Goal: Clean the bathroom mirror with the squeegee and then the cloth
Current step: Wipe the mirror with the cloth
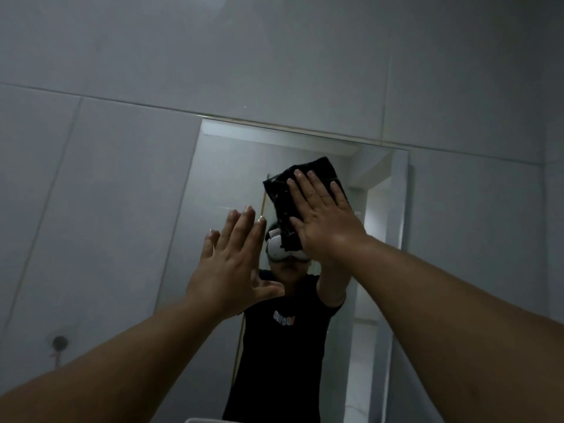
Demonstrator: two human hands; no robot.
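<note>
The frameless bathroom mirror (225,178) hangs on a grey tiled wall, ahead and above me. A dark cloth (282,193) lies flat against the upper middle of the glass. My right hand (323,215) presses on it with a flat palm and spread fingers. My left hand (232,264) is raised just left of it, fingers apart and holding nothing, at or near the glass; contact cannot be told. No squeegee is in view. The mirror reflects a person in a black T-shirt with a white headset.
Large grey wall tiles (106,178) surround the mirror. A small round dark fitting (59,342) sits on the wall at lower left. A white edge (201,420) shows at the bottom below the mirror. A bright doorway is reflected at the mirror's right side.
</note>
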